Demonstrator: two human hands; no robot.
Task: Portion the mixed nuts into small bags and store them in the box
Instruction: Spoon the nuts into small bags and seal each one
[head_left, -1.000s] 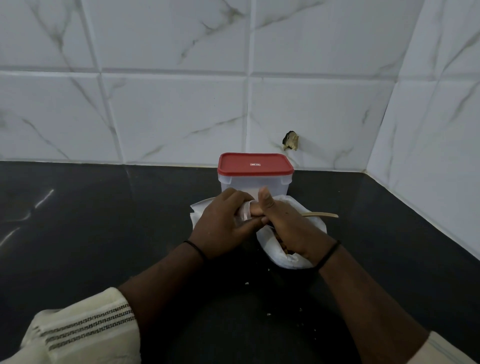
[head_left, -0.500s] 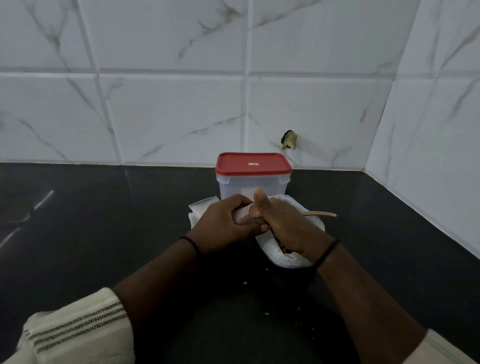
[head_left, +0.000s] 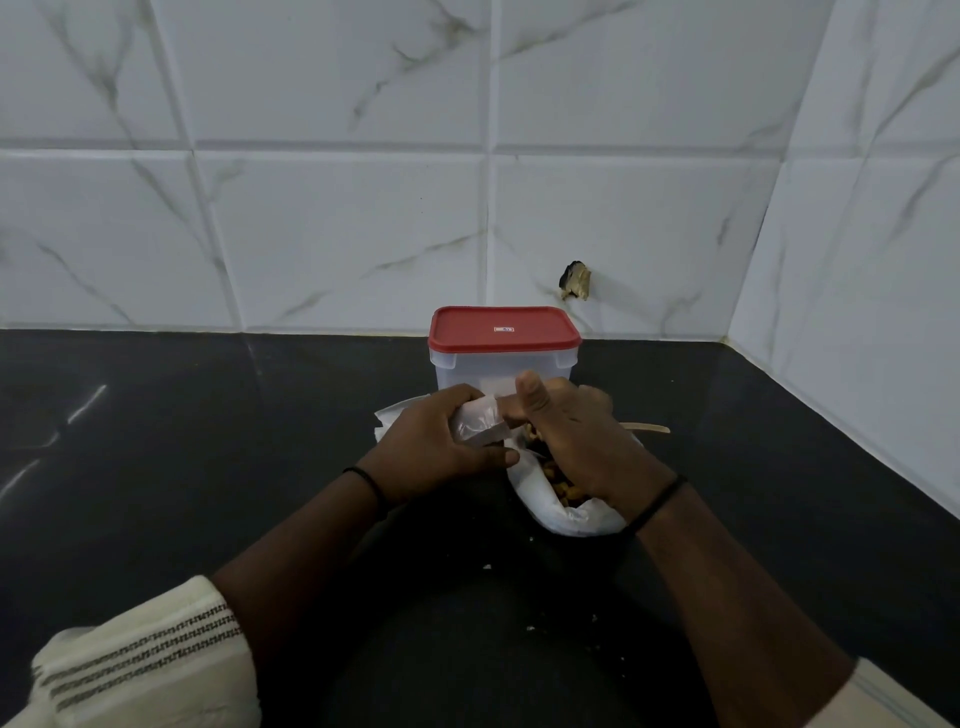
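Observation:
A clear plastic box with a red lid (head_left: 503, 347) stands shut at the back of the black counter. In front of it lies a large white bag (head_left: 566, 512) with mixed nuts (head_left: 558, 483) showing in its open mouth. My left hand (head_left: 436, 447) grips a small clear bag (head_left: 480, 421) just left of the big bag's mouth. My right hand (head_left: 576, 441) is curled over the big bag's mouth, thumb raised against the small bag, with nuts under its fingers; whatever the fingers hold is hidden.
A thin wooden stick (head_left: 647, 428) pokes out to the right from behind my right hand. White crumbs (head_left: 530, 627) dot the black counter (head_left: 156, 467) near me. Marble-tiled walls close the back and the right side; a chipped hole (head_left: 574, 280) marks the back wall.
My hands have drawn slightly apart. The small clear bag now shows plainly in my left hand, and nuts are visible under my right hand.

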